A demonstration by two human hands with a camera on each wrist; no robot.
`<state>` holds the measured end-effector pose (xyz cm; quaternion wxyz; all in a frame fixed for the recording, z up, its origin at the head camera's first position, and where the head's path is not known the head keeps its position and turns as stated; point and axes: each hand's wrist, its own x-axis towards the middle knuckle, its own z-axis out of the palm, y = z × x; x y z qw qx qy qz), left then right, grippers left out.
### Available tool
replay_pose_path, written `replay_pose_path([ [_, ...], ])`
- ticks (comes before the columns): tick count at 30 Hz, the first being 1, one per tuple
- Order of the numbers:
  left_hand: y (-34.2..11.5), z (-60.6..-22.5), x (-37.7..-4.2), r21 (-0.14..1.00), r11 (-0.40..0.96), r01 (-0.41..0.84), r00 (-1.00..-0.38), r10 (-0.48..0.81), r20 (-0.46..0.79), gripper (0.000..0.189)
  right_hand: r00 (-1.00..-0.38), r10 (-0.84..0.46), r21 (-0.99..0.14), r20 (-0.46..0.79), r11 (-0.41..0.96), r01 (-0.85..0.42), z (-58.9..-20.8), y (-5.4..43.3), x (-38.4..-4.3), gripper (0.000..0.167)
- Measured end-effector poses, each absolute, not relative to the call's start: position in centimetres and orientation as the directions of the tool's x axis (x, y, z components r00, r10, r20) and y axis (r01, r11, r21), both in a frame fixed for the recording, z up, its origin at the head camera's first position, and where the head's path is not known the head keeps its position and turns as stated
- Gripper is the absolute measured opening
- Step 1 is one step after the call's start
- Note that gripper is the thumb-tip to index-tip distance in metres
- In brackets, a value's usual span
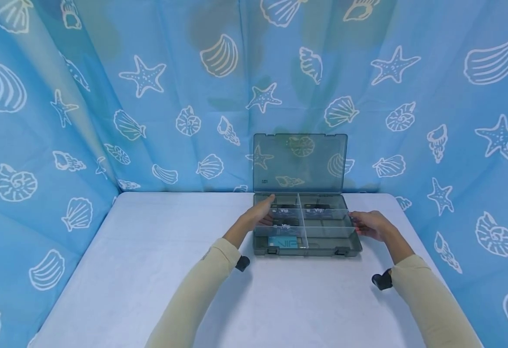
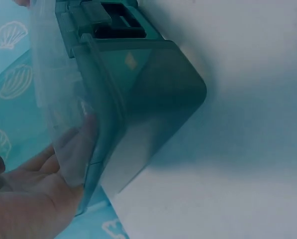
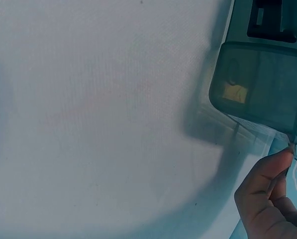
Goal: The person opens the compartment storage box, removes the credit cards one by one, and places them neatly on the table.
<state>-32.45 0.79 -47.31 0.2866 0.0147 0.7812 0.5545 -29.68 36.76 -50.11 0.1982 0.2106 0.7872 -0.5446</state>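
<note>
A smoky clear plastic storage box [image 1: 323, 252] lies near the back edge of the table, its lid raised. Clear dividers split it into several compartments. Dark cards printed "Vip" [image 1: 318, 210] stand in both rear compartments, and another dark card [image 1: 285, 225] is in the middle left one. At the front left lies a teal VIP card [image 1: 282, 241]. My left hand [image 1: 259, 212] reaches over the left wall, fingers extended inside beside the dark cards and partly behind a clear divider. On the right, my right hand [image 1: 373, 224] pinches the box's side rim between thumb and fingers.
The raised lid [image 1: 299, 164] leans upright before a blue curtain [image 1: 167, 125] with white shell prints, which encloses the back and sides. The white table [image 1: 171, 251] extends to the left and front. Black wrist cameras [image 1: 382, 279] hang from both beige sleeves.
</note>
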Motion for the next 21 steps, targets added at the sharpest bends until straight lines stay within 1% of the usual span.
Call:
replay_pose_path([
  [5, 0.5, -47.6, -32.4, 0.899, 0.346, -0.268, -0.86, 0.335, -0.386, 0.057, -0.838, 0.108, -0.783, -0.535, 0.308, 0.54, -50.1, 36.9, -29.7, 0.046],
  [10, 0.7, -48.0, -32.4, 0.919, 0.305, -0.251, -0.9, 0.274, -0.337, 0.04, -0.838, 0.118, -0.783, -0.533, 0.306, 0.541, -50.2, 36.8, -29.6, 0.05],
  [12, 0.9, -48.3, -32.5, 0.91, 0.346, -0.23, -0.912, 0.249, -0.325, 0.034, -0.84, 0.122, -0.785, -0.528, 0.309, 0.538, -50.2, 36.8, -29.6, 0.05],
  [17, 1.4, -48.9, -32.2, 0.843, 0.525, -0.115, -0.947, 0.198, -0.253, 0.01, -0.841, 0.131, -0.782, -0.525, 0.316, 0.537, -50.4, 36.7, -29.7, 0.047],
  [19, 1.5, -49.2, -32.0, 0.833, 0.548, -0.075, -0.959, 0.19, -0.211, 0.003, -0.839, 0.133, -0.781, -0.527, 0.312, 0.541, -50.6, 36.8, -29.7, 0.046],
  [21, 1.6, -49.3, -31.8, 0.841, 0.539, -0.054, -0.966, 0.184, -0.18, 0.001, -0.839, 0.132, -0.782, -0.528, 0.308, 0.541, -50.6, 36.8, -29.8, 0.045],
])
